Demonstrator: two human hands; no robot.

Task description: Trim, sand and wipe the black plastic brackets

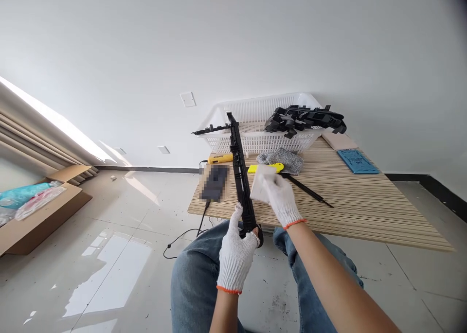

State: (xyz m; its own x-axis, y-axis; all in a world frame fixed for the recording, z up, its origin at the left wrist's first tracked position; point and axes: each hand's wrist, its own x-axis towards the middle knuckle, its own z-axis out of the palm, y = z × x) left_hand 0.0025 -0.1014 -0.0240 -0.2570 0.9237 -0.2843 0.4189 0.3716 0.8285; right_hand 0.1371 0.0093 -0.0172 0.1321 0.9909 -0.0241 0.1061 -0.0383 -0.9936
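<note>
My left hand (pixel 236 257), in a white knit glove with an orange cuff, grips the lower end of a long black plastic trim piece (pixel 240 177). The piece slants upward, its far end near the basket. My right hand (pixel 283 201), gloved the same way and slightly blurred, holds a flat white pad (pixel 258 188) just right of the piece. Whether the pad touches the piece I cannot tell. Behind that hand lie a bright yellow-handled tool (pixel 251 168), partly covered by the pad, and a grey knit cloth (pixel 288 160). Thin black strips (pixel 310 192) lie to its right.
A white plastic basket (pixel 255 141) against the wall holds black plastic parts (pixel 306 119). On the wooden table (pixel 365 201) are a yellow-orange tool (pixel 221 158), a blurred-out dark device (pixel 215 182) with a cable, a blue packet (pixel 357 161) and a pale pad (pixel 339 141). A cardboard box (pixel 47 216) stands left.
</note>
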